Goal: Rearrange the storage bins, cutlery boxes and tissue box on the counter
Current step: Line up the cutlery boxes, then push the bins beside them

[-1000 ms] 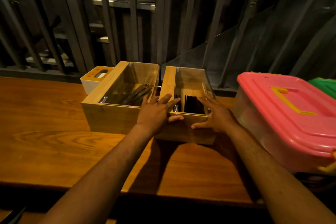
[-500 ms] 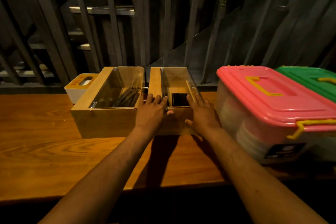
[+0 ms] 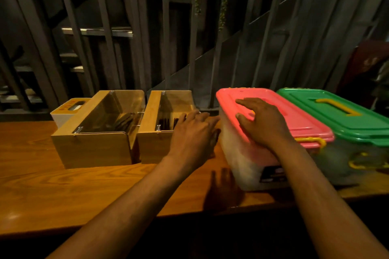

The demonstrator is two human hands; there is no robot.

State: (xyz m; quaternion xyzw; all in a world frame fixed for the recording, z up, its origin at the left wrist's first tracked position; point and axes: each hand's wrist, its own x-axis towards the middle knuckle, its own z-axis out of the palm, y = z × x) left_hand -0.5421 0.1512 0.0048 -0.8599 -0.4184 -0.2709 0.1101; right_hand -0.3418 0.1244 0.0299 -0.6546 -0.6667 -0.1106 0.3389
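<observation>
Two wooden cutlery boxes with clear lids stand side by side on the wooden counter (image 3: 63, 191): the larger left box (image 3: 94, 147) and the smaller right box (image 3: 154, 145), both with dark cutlery inside. A white tissue box (image 3: 63, 111) sits behind the left one. To the right stand a pink-lidded clear storage bin (image 3: 248, 160) and a green-lidded bin (image 3: 336, 115). My left hand (image 3: 193, 130) hovers with fingers spread between the right cutlery box and the pink bin, near its left wall. My right hand (image 3: 261, 122) lies flat, fingers apart, over the pink lid.
Behind the counter runs a dark slatted wall with metal bars and shelves. The counter's front edge lies close below my forearms. Bare wood shows to the left of the boxes and in front of them. A dark red object is at the far right.
Both hands have left the right cutlery box and moved right: the left to the gap beside the pink bin, the right onto the pink lid. The view has shifted right.
</observation>
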